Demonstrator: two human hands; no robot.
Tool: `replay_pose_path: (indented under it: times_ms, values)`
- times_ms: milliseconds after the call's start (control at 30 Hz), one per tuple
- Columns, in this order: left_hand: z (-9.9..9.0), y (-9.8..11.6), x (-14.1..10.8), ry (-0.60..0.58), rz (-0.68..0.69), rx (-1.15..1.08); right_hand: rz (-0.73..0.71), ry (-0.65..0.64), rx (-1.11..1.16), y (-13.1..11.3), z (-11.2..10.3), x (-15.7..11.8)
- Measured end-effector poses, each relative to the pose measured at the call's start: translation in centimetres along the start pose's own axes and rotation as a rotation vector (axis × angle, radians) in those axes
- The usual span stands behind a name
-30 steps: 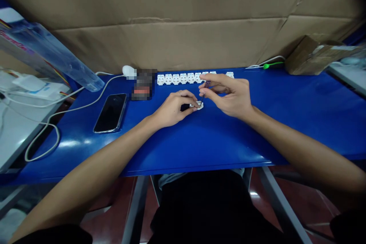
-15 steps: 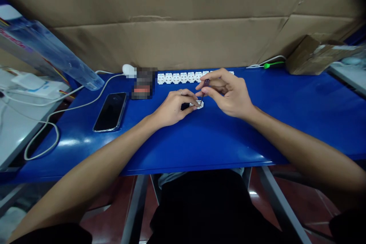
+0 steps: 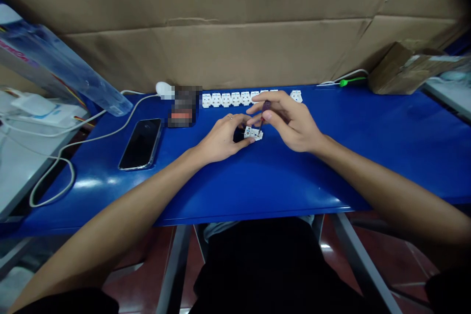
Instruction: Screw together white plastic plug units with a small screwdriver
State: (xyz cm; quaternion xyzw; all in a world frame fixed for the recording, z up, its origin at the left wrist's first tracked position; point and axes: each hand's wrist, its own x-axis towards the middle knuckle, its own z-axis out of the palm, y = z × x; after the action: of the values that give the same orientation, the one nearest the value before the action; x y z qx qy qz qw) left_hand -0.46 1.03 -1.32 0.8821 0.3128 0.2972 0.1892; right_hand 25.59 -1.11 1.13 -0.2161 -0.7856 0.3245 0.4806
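Note:
A small white electrical module, seemingly a socket insert (image 3: 251, 133), lies on the blue table (image 3: 257, 181) in front of me. My left hand (image 3: 225, 138) steadies it from the left, thumb at its near edge and fingers at its far side. In my right hand (image 3: 292, 122) is a screwdriver (image 3: 266, 106) with a dark purple handle, pinched between thumb and fingers. It stands nearly upright, its thin shaft reaching down to the right end of the white module. The exact spot under the tip is too small to make out.
Along the back stands a row of several similar white modules (image 3: 225, 99), partly hidden by my right hand. A phone (image 3: 141, 144) and a white cable (image 3: 106, 141) lie at left, near a blurred-out dark item (image 3: 184, 105). A cardboard box (image 3: 392, 71) sits at back right.
The fingers of my left hand have lifted and drawn back, uncovering more of the white module's top. My right hand has shifted slightly left, with the screwdriver still at the module.

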Motion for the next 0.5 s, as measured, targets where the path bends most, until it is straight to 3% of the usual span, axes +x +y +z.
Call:
replay_pose_path:
  times_ms: [500]
  values:
    - [-0.1, -0.3, 0.1, -0.038, -0.026, 0.01, 0.124, -0.057, 0.046, -1.3, -0.9, 0.8]
